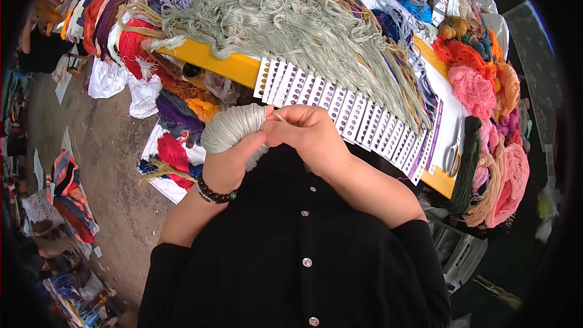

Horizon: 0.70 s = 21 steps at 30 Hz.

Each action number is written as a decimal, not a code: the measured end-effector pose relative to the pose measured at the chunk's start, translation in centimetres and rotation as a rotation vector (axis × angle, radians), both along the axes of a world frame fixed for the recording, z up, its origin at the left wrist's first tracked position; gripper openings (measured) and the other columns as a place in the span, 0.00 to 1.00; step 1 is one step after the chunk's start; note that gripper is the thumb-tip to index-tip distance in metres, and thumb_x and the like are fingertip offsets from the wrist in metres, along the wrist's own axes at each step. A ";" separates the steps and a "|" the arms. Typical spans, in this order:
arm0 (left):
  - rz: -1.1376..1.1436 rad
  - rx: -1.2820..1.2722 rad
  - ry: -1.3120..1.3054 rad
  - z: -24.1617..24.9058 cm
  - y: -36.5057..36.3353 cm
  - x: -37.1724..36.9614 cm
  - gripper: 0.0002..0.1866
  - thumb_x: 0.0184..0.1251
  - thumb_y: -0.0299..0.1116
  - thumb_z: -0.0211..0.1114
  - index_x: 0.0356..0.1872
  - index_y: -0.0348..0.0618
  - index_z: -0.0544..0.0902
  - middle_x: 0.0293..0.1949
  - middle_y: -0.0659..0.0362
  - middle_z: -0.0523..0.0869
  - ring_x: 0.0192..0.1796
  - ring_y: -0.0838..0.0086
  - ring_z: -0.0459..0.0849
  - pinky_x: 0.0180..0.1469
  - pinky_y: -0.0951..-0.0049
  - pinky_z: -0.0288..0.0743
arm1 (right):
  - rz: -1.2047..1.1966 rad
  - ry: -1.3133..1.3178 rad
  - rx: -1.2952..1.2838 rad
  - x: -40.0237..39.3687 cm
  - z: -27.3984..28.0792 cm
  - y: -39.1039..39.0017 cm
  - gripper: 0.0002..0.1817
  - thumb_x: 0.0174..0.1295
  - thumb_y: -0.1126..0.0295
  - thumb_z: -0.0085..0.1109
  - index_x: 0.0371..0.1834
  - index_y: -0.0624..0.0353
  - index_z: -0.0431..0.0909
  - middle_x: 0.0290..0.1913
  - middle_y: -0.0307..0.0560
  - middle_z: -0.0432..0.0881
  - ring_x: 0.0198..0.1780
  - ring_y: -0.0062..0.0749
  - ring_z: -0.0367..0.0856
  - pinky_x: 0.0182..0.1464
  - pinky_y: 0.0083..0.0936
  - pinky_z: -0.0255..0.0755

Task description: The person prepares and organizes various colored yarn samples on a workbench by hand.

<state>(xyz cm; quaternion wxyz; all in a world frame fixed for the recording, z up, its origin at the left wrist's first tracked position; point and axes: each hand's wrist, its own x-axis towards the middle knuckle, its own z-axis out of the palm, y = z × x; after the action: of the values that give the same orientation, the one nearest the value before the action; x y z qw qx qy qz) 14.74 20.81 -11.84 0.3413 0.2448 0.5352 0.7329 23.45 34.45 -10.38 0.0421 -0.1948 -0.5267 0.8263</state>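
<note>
A thick bundle of pale grey-green thread [229, 129] is gripped in my left hand [238, 157], its fingers wrapped round the lower right side. Close beside it, my right hand [311, 140] is closed in a pinch on a thin thread end at the bundle's right edge. The fingertips of both hands almost meet there. Behind them, a large heap of loose grey-green skeins [285, 30] covers much of the table. Rows of white cards with purple samples [340, 106] lie along the table's near edge.
The yellow table edge [212, 62] runs beyond my hands. Scissors [452, 157] and a dark green skein [466, 164] are at the right, with pink skeins [507, 182] hanging beyond. Coloured bundles [176, 152] lie low at the left. Part of another person [42, 45] shows at the far left.
</note>
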 end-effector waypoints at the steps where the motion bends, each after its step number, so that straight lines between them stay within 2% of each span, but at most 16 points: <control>1: -0.007 -0.007 -0.064 0.3 0.0 0.1 0.18 0.59 0.22 0.56 0.53 0.32 0.76 0.38 0.57 0.84 0.38 0.76 0.83 0.40 0.77 0.77 | 0.021 -0.008 0.015 0.1 0.0 0.1 0.05 0.59 0.77 0.57 0.35 0.68 0.80 0.32 0.44 0.82 0.33 0.23 0.78 0.41 0.19 0.71; 4: -0.028 -0.024 -0.154 0.2 -0.2 0.0 0.18 0.60 0.23 0.56 0.53 0.33 0.76 0.38 0.58 0.84 0.37 0.78 0.82 0.35 0.80 0.77 | 0.048 0.039 -0.086 0.2 0.6 0.1 0.05 0.60 0.77 0.56 0.36 0.69 0.79 0.32 0.44 0.82 0.33 0.24 0.79 0.41 0.20 0.72; 8: -0.081 0.000 -0.204 -0.2 -0.4 -0.4 0.18 0.61 0.23 0.57 0.53 0.34 0.76 0.37 0.58 0.83 0.35 0.79 0.81 0.29 0.83 0.75 | 0.027 0.060 -0.098 0.2 0.8 -0.1 0.05 0.59 0.77 0.56 0.35 0.69 0.79 0.31 0.44 0.82 0.33 0.25 0.79 0.41 0.21 0.72; 13: -0.041 -0.071 -0.127 0.3 0.0 0.2 0.17 0.61 0.27 0.60 0.51 0.34 0.77 0.36 0.59 0.83 0.34 0.81 0.80 0.28 0.83 0.73 | 0.027 0.005 -0.017 0.3 0.9 0.1 0.05 0.59 0.77 0.57 0.33 0.69 0.79 0.31 0.44 0.82 0.33 0.23 0.79 0.42 0.20 0.71; 17: -0.020 -0.064 -0.163 0.3 -0.1 0.2 0.15 0.62 0.29 0.60 0.49 0.35 0.79 0.35 0.60 0.83 0.32 0.82 0.79 0.26 0.84 0.72 | -0.016 0.030 -0.072 0.4 1.0 -0.3 0.04 0.58 0.78 0.57 0.32 0.68 0.80 0.31 0.44 0.82 0.33 0.23 0.78 0.41 0.20 0.71; 19: -0.015 -0.074 -0.162 0.0 -0.3 0.1 0.14 0.63 0.30 0.60 0.49 0.36 0.79 0.35 0.60 0.83 0.32 0.82 0.79 0.26 0.84 0.71 | -0.024 0.060 0.001 0.3 1.0 -0.6 0.06 0.59 0.77 0.55 0.28 0.68 0.78 0.26 0.44 0.82 0.29 0.23 0.80 0.37 0.19 0.72; 21: -0.011 -0.084 -0.161 -0.6 -0.3 0.0 0.14 0.64 0.30 0.60 0.48 0.36 0.79 0.35 0.60 0.83 0.31 0.82 0.78 0.26 0.84 0.71 | -0.043 0.054 0.013 0.4 0.9 -0.8 0.06 0.59 0.77 0.55 0.27 0.68 0.78 0.26 0.44 0.82 0.29 0.23 0.80 0.37 0.19 0.72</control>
<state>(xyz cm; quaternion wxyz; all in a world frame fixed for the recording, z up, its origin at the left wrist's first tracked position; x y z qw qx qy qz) 14.74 20.52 -12.48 0.3971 0.1733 0.5351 0.7252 23.81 33.63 -9.47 0.0754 -0.1834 -0.5264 0.8268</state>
